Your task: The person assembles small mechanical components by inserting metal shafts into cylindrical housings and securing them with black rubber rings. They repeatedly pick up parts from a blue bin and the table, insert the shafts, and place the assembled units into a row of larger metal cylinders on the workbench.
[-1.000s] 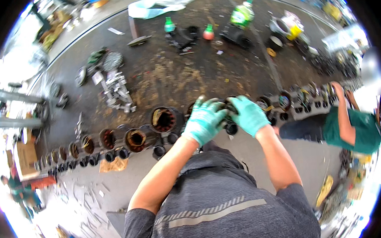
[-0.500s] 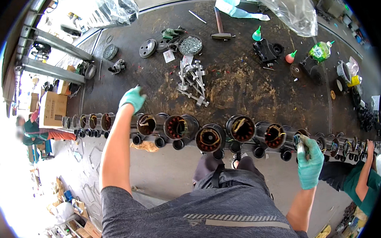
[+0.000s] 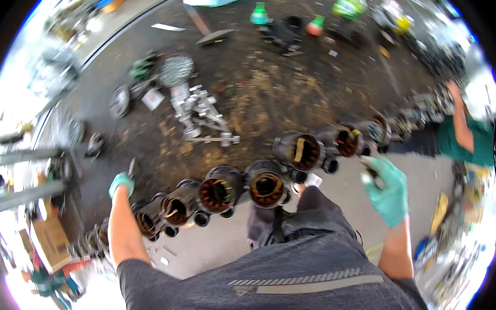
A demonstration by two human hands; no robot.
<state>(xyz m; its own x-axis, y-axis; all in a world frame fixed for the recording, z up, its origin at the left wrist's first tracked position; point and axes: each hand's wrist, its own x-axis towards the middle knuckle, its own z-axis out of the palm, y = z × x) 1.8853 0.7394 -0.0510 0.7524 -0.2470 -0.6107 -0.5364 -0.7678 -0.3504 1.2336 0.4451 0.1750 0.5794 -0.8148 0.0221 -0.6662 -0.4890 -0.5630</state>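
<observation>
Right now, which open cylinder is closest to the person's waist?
The dark cylinder directly ahead of the black strap; its left neighbour and right neighbour both sit farther off.

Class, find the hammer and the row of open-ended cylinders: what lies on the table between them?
In the head view, a cluster of silver metal parts lies on the dark table between the hammer and the row of cylinders.
</observation>
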